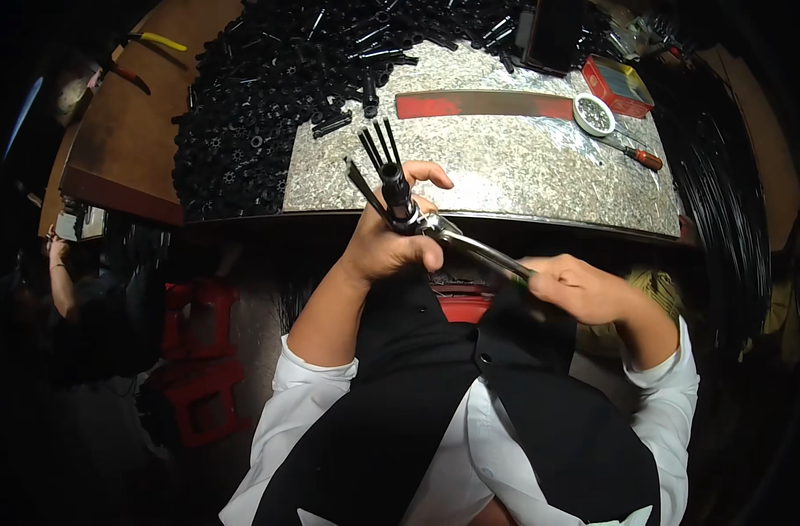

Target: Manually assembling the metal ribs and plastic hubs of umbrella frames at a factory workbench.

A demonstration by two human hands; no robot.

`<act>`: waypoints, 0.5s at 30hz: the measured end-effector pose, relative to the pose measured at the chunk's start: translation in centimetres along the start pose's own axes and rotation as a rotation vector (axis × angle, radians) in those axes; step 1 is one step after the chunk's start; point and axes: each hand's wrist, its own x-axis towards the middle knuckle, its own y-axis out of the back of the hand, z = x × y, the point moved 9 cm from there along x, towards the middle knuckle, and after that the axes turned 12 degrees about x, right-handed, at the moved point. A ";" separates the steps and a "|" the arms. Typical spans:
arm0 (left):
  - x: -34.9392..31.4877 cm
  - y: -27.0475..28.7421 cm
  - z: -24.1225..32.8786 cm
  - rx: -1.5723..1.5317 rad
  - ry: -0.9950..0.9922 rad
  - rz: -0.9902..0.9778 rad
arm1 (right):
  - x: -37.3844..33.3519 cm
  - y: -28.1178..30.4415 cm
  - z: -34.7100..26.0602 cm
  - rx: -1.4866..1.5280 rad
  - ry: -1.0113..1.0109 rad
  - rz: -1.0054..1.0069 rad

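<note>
My left hand (387, 237) is raised in front of the table's near edge, its fingers curled around a black tubular hub (395, 188). Several thin black ribs (368, 186) fan upward from this hub, like part of an umbrella frame. In my right hand (571, 285) are the handles of metal pliers (483, 250), which slant up to the left. The pliers' jaws meet the lower end of the hub beside my left thumb. What exactly they grip is too small to tell. Some motion blur softens my right fingers.
Black plastic tubular parts (251, 123) are heaped across the table's left and back. On the speckled board (470, 180) lie a red-and-dark strip (483, 104), a white bowl (593, 115) of small metal pieces, a screwdriver (643, 158) and a red box (623, 92). Thin black rods (724, 219) hang at right. Another person's hand (58, 247) shows far left.
</note>
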 end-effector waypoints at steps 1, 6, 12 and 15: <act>0.1 -0.4 0.3 0.001 -0.020 -0.031 | -1.5 -1.8 1.6 0.445 -0.361 -0.224; 0.3 -0.9 -0.4 -0.051 -0.015 -0.072 | -0.8 0.4 -1.7 -0.185 -0.046 -0.100; -0.1 -0.2 -0.1 0.019 -0.135 0.125 | -0.2 1.6 -2.8 -0.570 -0.066 0.217; -0.4 0.0 -0.6 0.002 -0.131 0.171 | 0.1 1.5 -1.9 -0.519 0.064 0.283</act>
